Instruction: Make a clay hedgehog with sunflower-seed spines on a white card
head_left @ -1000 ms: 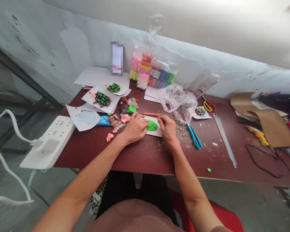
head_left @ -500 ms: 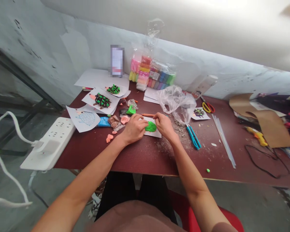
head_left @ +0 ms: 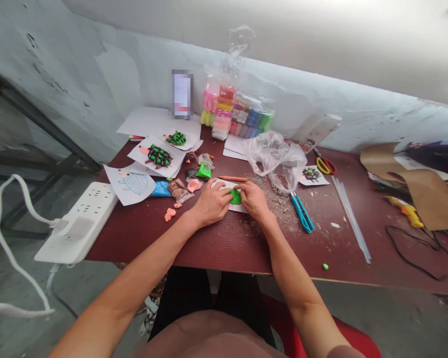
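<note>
A flattened patch of green modelling clay (head_left: pixel 236 197) lies on a small white paper card (head_left: pixel 237 209) in front of me. My left hand (head_left: pixel 213 204) rests over the left part of the card, fingers stretched out and reaching the clay's left edge. At the clay's right side, my right hand (head_left: pixel 253 200) has its fingers bent and drawn together against the edge, partly hiding it. Just beyond both hands lies a brown pencil-like stick (head_left: pixel 232 178). To the left are an opened green clay pack (head_left: pixel 203 170) and pink clay lumps (head_left: pixel 170 214).
Hedgehog cards (head_left: pixel 159 155) and a blue hedgehog drawing (head_left: pixel 130 185) lie left, near a white power strip (head_left: pixel 84 219). Bagged clay (head_left: pixel 239 117) stands at the back. To the right are a plastic bag (head_left: pixel 274 154), a blue-handled tool (head_left: pixel 302 213), scissors (head_left: pixel 325 165) and glue sticks (head_left: pixel 353 219).
My left hand has lowered and flattened onto the card. My right fingers have moved in over the clay's right side, so less green shows. The view has shifted slightly.
</note>
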The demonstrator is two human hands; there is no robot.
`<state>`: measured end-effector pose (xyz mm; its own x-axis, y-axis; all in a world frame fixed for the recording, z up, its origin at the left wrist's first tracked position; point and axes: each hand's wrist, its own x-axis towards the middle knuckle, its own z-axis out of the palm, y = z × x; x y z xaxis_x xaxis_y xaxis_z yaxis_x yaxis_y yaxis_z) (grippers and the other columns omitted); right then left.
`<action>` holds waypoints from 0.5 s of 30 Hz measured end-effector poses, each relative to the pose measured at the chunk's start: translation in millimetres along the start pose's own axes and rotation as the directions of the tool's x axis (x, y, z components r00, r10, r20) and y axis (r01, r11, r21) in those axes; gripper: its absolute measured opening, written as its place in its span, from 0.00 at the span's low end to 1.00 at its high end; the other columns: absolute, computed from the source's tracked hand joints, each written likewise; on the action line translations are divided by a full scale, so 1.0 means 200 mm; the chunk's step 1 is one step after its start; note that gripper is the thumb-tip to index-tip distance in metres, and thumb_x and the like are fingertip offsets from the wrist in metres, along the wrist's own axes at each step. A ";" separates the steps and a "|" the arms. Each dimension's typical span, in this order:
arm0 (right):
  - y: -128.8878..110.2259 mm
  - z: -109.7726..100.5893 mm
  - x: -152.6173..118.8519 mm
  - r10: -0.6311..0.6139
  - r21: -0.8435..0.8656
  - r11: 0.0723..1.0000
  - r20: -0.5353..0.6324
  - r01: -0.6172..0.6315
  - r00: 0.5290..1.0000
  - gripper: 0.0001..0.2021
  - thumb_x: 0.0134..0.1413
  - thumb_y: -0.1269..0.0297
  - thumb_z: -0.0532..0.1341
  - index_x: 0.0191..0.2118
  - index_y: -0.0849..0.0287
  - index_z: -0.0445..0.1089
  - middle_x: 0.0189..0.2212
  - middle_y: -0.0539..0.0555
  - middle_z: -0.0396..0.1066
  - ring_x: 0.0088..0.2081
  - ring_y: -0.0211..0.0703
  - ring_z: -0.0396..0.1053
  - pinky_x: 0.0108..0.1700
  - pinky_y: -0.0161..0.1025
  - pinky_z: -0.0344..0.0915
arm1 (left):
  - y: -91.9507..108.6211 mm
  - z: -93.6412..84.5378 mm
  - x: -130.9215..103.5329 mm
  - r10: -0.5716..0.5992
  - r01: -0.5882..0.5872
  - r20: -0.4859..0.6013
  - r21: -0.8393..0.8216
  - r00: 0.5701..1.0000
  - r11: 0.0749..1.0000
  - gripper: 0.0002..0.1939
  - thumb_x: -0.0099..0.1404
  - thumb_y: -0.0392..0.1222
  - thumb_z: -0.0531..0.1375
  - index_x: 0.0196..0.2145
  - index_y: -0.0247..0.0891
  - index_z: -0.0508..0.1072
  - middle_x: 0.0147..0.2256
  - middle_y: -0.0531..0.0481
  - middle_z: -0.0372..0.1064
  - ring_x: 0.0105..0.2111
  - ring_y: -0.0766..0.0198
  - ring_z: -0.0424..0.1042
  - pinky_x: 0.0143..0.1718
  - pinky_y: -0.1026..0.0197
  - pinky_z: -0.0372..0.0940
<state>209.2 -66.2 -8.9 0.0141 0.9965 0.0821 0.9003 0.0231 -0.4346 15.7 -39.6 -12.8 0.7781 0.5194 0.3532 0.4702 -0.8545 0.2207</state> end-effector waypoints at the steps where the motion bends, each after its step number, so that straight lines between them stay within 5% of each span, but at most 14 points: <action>1: 0.00 0.00 0.00 -0.006 -0.005 1.000 -0.001 0.006 1.000 0.18 0.60 0.75 0.55 0.45 0.55 0.81 0.41 0.57 0.77 0.44 0.47 0.73 0.47 0.39 0.66 | 0.00 0.00 0.00 -0.004 0.004 0.003 0.001 1.000 1.000 0.13 0.70 0.34 0.54 0.43 0.40 0.80 0.50 0.44 0.78 0.55 0.48 0.67 0.62 0.38 0.55; 15: 0.02 0.02 0.00 -0.029 0.067 0.997 -0.035 0.032 0.999 0.17 0.59 0.75 0.55 0.41 0.57 0.82 0.38 0.57 0.76 0.43 0.47 0.73 0.48 0.39 0.67 | 0.02 0.00 0.00 -0.043 0.043 0.002 0.026 0.999 0.999 0.14 0.71 0.36 0.54 0.48 0.38 0.77 0.50 0.43 0.78 0.54 0.48 0.69 0.64 0.37 0.51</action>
<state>210.1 -65.4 -14.0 0.0030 0.9920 0.1265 0.8691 0.0600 -0.4910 18.6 -43.6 -12.6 0.7580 0.5556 0.3415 0.5138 -0.8313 0.2119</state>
